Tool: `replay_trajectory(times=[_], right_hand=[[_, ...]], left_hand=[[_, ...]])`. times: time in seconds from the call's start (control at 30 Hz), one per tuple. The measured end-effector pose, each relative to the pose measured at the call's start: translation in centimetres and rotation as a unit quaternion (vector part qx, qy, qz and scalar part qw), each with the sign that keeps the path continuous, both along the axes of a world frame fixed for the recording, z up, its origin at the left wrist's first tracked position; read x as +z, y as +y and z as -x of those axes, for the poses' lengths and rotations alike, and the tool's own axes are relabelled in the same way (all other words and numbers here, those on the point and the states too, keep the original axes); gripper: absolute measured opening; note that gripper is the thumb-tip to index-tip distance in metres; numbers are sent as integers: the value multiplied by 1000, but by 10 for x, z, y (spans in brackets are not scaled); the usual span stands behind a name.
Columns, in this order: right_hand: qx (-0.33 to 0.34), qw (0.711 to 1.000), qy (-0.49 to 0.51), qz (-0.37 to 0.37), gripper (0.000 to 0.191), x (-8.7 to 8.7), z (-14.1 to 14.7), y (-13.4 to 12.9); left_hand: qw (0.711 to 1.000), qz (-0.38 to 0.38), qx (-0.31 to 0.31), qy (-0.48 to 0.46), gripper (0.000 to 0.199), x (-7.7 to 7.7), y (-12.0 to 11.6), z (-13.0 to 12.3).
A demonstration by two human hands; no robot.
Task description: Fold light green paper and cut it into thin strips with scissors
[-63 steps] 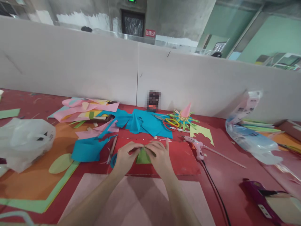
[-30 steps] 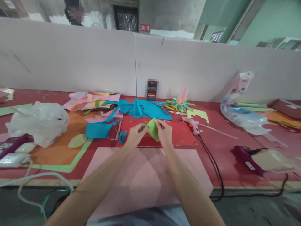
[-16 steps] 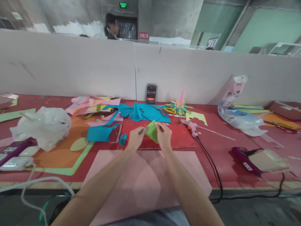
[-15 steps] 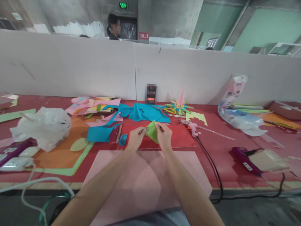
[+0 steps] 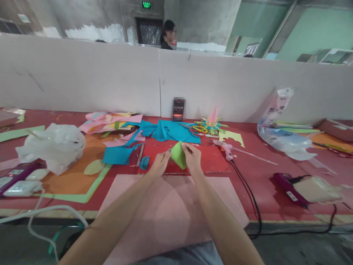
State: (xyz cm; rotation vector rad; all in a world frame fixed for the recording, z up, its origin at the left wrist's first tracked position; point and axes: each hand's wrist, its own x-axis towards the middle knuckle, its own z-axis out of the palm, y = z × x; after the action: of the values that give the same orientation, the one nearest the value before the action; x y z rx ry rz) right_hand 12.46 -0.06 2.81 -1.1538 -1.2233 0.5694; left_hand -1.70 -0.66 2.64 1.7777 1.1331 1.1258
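A green piece of folded paper (image 5: pixel 179 156) is raised over a red board (image 5: pixel 212 160). My left hand (image 5: pixel 160 163) pinches its left edge, fingertips together. On the opposite side my right hand (image 5: pixel 193 157) grips the paper's upper right edge between thumb and fingers. Just left of my left hand lies a small blue paper piece (image 5: pixel 145 162). Beyond my hands stands a blue paper cone (image 5: pixel 160 130) on blue sheets. A pink hot glue gun (image 5: pixel 226 149) rests to the right of my right hand.
A pink cone with green and yellow strips (image 5: pixel 212 119) stands behind, beside yellow-handled scissors (image 5: pixel 200 129). A white plastic bag (image 5: pixel 55 147) sits left, near a purple power strip (image 5: pixel 19 176). Another power strip (image 5: pixel 289 191) and its black cable lie right. A pink sheet (image 5: pixel 171 209) overhangs the front edge.
The green paper has turned slightly between my hands and shows more of its face. My left fingers have shifted to its left edge. The person behind the partition has moved right.
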Motion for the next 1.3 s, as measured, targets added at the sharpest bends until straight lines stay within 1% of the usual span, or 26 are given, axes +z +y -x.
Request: replay_trajectory(times=[0.13,0.23,0.3,0.4,0.53,0.6,0.67,0.77,0.93,1.03,1.1,1.2,1.3], right_hand=[[-6,1000,6,4,34,1,-3,1],[-12,1000,-4,-2,34,0,-3,3],[-17,1000,-11,-10,34,0,-3,3],[-24,999,-30,-27,32,1,-3,1],[-29,990,-101,-92,26,2,-1,-6],[-20,983,-142,-119,24,2,1,-8],[-9,977,-165,-134,23,2,3,-9],[12,977,-163,-133,22,3,4,-10],[33,984,-143,-101,24,6,6,-11],[34,983,-138,-113,23,5,6,-10],[30,980,-148,-129,22,4,5,-9],[15,970,-192,-147,22,2,3,-8],[11,958,-237,-163,22,0,2,-7]], left_hand=[[996,-54,40,62,46,3,1,4],[987,-98,58,112,42,4,1,5],[984,-110,66,126,41,3,1,4],[990,-83,49,104,41,3,2,4],[998,-42,25,44,44,5,3,4],[998,-42,20,45,44,6,3,5],[996,-51,19,70,42,6,2,5],[991,-74,34,105,41,6,1,5],[982,-117,62,137,37,2,1,7],[980,-121,65,141,36,2,1,7],[982,-119,61,132,37,4,0,6],[988,-109,53,93,35,7,-1,6],[991,-103,74,42,31,10,0,7]])
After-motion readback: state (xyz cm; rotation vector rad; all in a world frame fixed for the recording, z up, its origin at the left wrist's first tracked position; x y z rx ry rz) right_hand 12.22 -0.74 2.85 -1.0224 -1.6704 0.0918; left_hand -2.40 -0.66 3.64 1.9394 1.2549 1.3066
